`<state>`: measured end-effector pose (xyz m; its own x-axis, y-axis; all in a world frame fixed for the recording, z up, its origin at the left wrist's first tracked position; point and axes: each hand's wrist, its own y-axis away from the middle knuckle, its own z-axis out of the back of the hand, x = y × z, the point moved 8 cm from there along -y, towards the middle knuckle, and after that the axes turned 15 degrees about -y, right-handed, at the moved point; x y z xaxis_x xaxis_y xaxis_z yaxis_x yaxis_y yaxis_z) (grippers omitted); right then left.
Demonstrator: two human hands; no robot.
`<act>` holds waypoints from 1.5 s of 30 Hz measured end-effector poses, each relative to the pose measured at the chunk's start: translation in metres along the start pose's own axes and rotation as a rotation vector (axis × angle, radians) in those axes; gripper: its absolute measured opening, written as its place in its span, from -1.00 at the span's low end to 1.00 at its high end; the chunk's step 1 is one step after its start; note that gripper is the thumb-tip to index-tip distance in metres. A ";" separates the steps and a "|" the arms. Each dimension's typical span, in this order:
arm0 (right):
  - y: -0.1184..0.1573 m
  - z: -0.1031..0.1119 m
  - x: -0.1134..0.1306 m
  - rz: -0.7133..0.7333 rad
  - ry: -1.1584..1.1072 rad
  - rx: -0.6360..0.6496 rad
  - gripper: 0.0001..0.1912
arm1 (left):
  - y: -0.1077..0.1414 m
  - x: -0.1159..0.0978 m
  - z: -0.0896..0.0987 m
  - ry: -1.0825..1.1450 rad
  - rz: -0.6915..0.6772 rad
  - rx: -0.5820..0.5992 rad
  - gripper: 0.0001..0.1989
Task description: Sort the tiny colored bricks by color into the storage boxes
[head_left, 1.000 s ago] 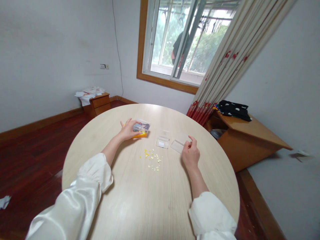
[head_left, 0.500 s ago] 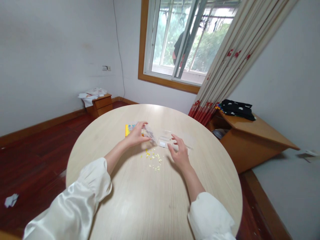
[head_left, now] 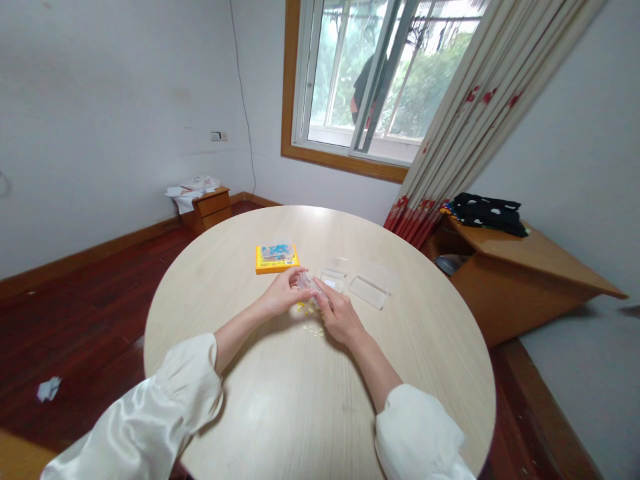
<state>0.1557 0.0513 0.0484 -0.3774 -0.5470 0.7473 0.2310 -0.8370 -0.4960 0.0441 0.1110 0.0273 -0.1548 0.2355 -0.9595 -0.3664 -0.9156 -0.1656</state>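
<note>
Over the middle of the table, my left hand (head_left: pixel 281 295) is closed on a small clear plastic piece (head_left: pixel 306 283); whether it is a bag or a box I cannot tell. My right hand (head_left: pixel 341 315) grips the same piece from the other side, its fingers close to the left fingertips. Just below the hands lie several small pale and yellow bits (head_left: pixel 314 329), partly hidden by them. A yellow box (head_left: pixel 265 266) with a blue-patterned clear case (head_left: pixel 278 252) on top sits behind my left hand. A clear rectangular tray (head_left: pixel 369 292) lies right of my right hand.
Another clear plastic tray (head_left: pixel 332 280) with a white label lies just behind my hands. The round wooden table (head_left: pixel 290 413) stands before a window. A tilted brown cabinet (head_left: pixel 525 280) bearing black cloth (head_left: pixel 487 213) is at right; a small drawer unit (head_left: pixel 214 205) stands at back left.
My right hand has moved left and closed on the clear plastic piece. My left hand has come nearer with the piece, uncovering the yellow box and the case on it.
</note>
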 end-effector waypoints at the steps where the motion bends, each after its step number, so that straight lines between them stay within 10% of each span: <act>1: 0.000 0.000 0.000 0.004 0.008 -0.012 -0.55 | 0.000 -0.001 0.000 0.003 0.000 0.004 -0.44; 18: 0.004 0.041 -0.023 -0.074 -0.074 -0.368 -0.64 | 0.005 -0.011 -0.004 0.160 -0.082 0.144 -0.16; 35: 0.010 0.053 -0.054 -0.243 0.133 -0.485 -0.67 | 0.041 -0.057 -0.027 -0.419 -0.525 0.264 -0.22; 45: 0.006 0.046 -0.024 -0.067 -0.050 -0.483 -0.56 | 0.001 -0.006 0.037 0.167 -0.101 -0.274 -0.37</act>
<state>0.2074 0.0589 0.0478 -0.3309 -0.5023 0.7989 -0.2391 -0.7743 -0.5859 0.0108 0.1211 0.0415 0.0304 0.2938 -0.9554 -0.1082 -0.9493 -0.2953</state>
